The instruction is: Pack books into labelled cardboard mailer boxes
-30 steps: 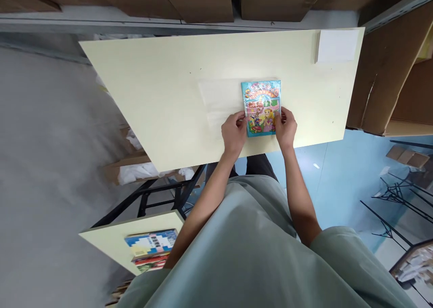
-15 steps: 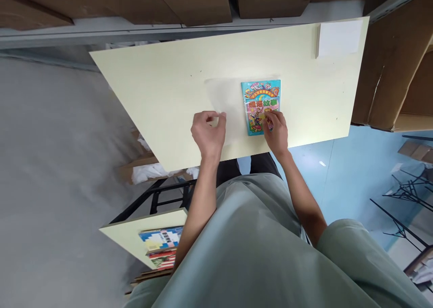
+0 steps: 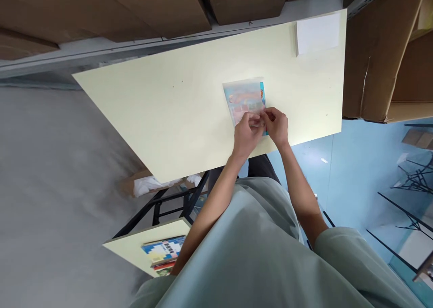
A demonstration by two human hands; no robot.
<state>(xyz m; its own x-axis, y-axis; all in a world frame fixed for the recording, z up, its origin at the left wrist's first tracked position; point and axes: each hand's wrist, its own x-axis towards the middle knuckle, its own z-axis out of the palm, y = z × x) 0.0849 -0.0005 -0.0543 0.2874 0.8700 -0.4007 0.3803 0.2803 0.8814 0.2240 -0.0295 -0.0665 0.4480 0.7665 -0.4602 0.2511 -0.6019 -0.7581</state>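
Head view shows us a small book [image 3: 263,90] lying flat on the table [image 3: 152,105], close to the middle of the near edge but set in from it. A cloudy clear sheet [image 3: 242,95] lies over most of the cover, leaving only a strip bare along the book's right side.

Our left hand [image 3: 247,134] reaches across the sheet, thumb and fingers seemingly closed on its right edge. Our right hand [image 3: 277,125] meets it there, thumb and forefinger drawn close together; we cannot tell whether the sheet lies between them.

We judge the step in hand to be laying the sheet across the cover. The next move seems to call for a light grip, with the edge straight and the book steady.

Farther out, a white block [image 3: 318,34] sits at the table's far right corner, a cardboard box [image 3: 374,73] stands beyond the right edge, and more books [image 3: 165,248] rest on a lower board [image 3: 135,245] to our left.
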